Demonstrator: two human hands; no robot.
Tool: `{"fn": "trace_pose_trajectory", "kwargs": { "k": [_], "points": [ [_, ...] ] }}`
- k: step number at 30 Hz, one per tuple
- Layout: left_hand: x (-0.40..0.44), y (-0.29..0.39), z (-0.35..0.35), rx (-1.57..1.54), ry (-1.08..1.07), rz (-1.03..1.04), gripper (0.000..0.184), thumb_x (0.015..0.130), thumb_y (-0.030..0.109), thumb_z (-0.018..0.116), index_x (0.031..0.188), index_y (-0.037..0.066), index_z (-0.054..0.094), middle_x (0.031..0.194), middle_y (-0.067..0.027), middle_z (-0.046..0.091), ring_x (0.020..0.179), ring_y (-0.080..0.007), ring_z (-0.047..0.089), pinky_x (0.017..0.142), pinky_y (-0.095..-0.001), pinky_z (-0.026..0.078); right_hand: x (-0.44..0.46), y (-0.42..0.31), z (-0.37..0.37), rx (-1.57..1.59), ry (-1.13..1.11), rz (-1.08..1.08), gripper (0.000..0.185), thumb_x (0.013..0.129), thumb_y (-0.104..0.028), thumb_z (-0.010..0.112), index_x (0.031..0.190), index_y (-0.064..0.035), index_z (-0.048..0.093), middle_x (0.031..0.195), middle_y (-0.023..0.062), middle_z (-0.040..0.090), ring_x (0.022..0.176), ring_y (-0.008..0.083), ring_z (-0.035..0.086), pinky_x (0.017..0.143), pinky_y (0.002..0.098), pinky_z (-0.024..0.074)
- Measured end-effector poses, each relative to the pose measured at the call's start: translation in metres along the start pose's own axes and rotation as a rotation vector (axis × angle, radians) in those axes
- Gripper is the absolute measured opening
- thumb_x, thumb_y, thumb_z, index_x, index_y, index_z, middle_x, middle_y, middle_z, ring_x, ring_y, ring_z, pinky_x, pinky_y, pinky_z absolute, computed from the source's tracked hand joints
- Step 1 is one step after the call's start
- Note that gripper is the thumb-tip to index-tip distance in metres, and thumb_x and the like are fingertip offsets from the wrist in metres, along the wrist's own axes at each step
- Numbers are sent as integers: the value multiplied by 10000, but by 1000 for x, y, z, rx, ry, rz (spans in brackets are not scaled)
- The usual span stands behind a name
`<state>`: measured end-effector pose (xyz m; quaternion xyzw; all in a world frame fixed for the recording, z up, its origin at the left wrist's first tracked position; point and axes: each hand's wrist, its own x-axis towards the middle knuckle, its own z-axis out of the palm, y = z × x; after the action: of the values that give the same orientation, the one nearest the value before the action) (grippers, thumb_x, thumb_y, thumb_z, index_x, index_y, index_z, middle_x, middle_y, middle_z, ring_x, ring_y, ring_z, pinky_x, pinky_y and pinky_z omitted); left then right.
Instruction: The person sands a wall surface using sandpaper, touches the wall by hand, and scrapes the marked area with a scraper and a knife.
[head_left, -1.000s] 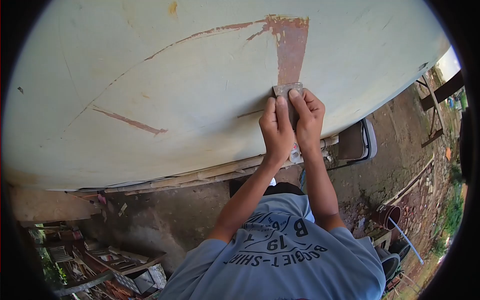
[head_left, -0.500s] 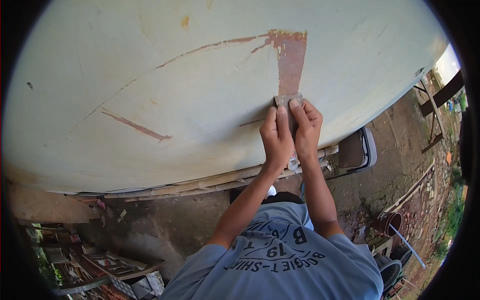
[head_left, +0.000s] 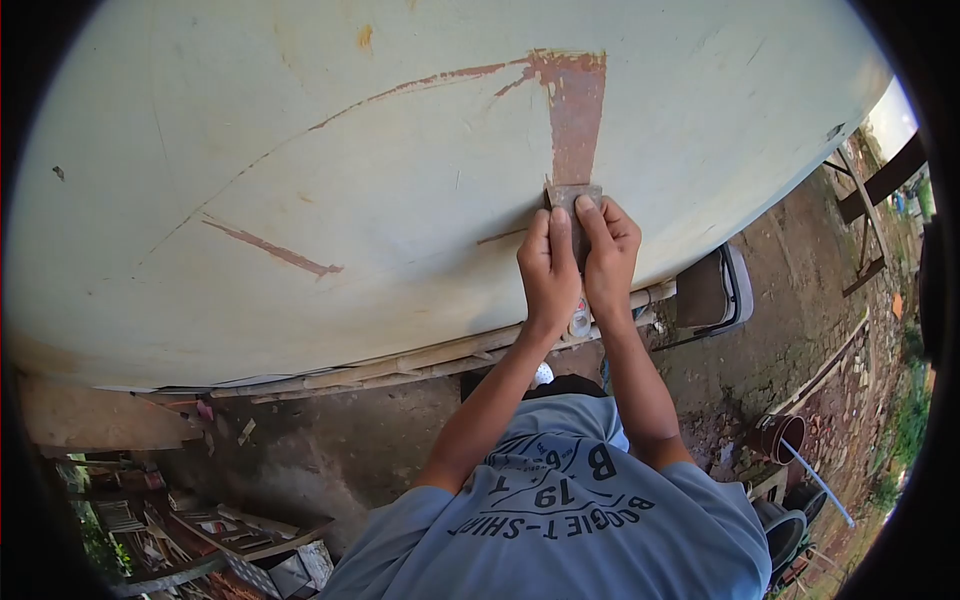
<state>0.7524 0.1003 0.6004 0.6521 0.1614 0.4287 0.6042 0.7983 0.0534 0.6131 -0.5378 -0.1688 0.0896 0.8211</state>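
Both of my hands grip one scraper point(head_left: 573, 194), its flat blade against a large pale curved surface point(head_left: 300, 130). My left hand point(head_left: 549, 270) is closed on the left side of the tool, fingers pressed on the blade. On the right side my right hand point(head_left: 610, 250) is closed in the same way, thumb on the blade. The end of the handle point(head_left: 580, 318) shows between my wrists. Directly above the blade runs a bare reddish-brown strip point(head_left: 576, 120), where the pale coat is gone. A thin brown line curves away left from its top.
Bamboo poles point(head_left: 400, 366) lie along the surface's lower edge. A chair-like object with a grey frame point(head_left: 715, 290) stands to the right. Farther right are a brown bucket point(head_left: 778, 440) and a pale blue pipe point(head_left: 818, 485). Scrap wood point(head_left: 215, 535) is piled at lower left.
The scraper and both hands have moved slightly down along the surface, and the bare strip above the blade looks a little longer. The whole view has shifted slightly.
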Motion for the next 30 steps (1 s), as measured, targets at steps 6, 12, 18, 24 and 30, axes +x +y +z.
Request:
{"fn": "trace_pose_trajectory", "kwargs": {
  "k": [6, 12, 18, 24, 30],
  "points": [
    [18, 28, 2, -61, -16, 38, 340, 1054, 222, 447, 764, 44, 428, 669, 40, 399, 659, -42, 337, 547, -250, 331, 3, -28, 10, 59, -42, -7, 277, 969, -154, 591, 712, -55, 556, 652, -84, 496, 595, -6, 378, 505, 203, 295],
    [14, 15, 2, 37, 4, 77, 343, 1057, 203, 435, 754, 42, 426, 660, 36, 393, 655, -42, 336, 547, -252, 335, 5, -15, 8, 25, -8, -27, 272, 970, -157, 591, 723, -44, 572, 667, -75, 523, 603, -4, 396, 514, 199, 315],
    [14, 20, 3, 3, 9, 27, 337, 1052, 199, 441, 755, 39, 438, 670, 29, 411, 670, -45, 350, 558, -254, 331, 10, -23, 8, 43, -36, -37, 272, 961, -152, 598, 711, -51, 560, 653, -75, 509, 582, 0, 378, 498, 203, 304],
    [21, 39, 3, -8, 1, 63, 331, 1039, 186, 459, 756, 18, 430, 629, -2, 387, 621, -70, 344, 528, -284, 329, 11, -39, 14, 59, -49, -41, 284, 966, -160, 596, 706, -55, 555, 637, -77, 502, 568, -4, 372, 481, 207, 290],
    [22, 26, 5, 72, 34, 124, 344, 1046, 190, 449, 742, 32, 414, 647, 32, 374, 645, -50, 324, 538, -264, 315, 14, -24, 13, 74, -38, -62, 263, 969, -168, 595, 737, -45, 584, 655, -79, 515, 586, -9, 383, 500, 197, 300]
  ]
}}
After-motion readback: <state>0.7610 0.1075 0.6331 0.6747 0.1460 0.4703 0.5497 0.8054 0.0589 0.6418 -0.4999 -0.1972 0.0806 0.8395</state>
